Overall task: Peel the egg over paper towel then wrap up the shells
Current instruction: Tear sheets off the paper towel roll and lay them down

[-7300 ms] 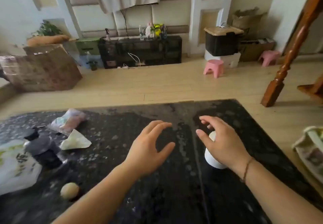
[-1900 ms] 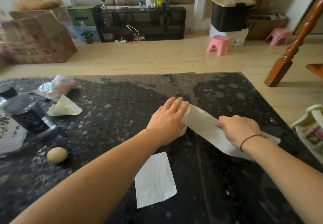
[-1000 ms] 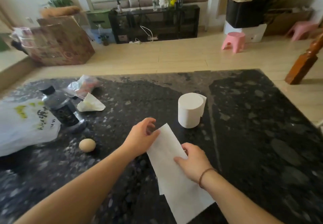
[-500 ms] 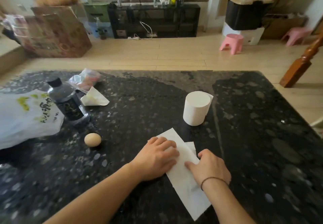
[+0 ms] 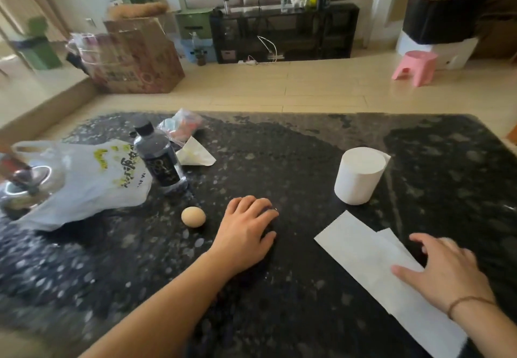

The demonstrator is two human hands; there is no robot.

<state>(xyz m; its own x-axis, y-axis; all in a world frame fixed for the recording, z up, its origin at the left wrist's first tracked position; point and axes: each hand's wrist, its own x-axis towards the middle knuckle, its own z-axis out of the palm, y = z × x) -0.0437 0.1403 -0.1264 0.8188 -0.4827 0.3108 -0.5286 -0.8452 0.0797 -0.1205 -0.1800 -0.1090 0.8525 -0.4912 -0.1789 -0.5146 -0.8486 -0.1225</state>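
On the dark speckled table [image 5: 279, 162] the egg [image 5: 193, 216] lies bare on the stone, just beside the left hand [image 5: 246, 234] at about its ten o'clock. It is not touching the hand. The left hand lies palm down with its fingers loosely bent, holding nothing. The right hand [image 5: 444, 271] rests on the paper towel [image 5: 363, 254] with its fingers spread and nearly straight, pressing the sheet flat, not pinching it. The towel is really two sheets, one partly on top of the other. The paper roll [image 5: 359, 174] stands at twelve o'clock from the sheets.

What could go wrong? The egg is round and the stone looks smooth, so I think a clumsy bump could send it rolling toward the bottle [image 5: 158, 159] at its eleven o'clock, or off the near edge. The egg is also well apart from the towel, so if it gets peeled where it lies, the bits of shell would fall on the table. The sheets look thin (a quick pull might slide them).

The white plastic bag [image 5: 92, 178] at nine o'clock has yellow and black writing, and the bottle has a dark label, but both are too blurred to read.
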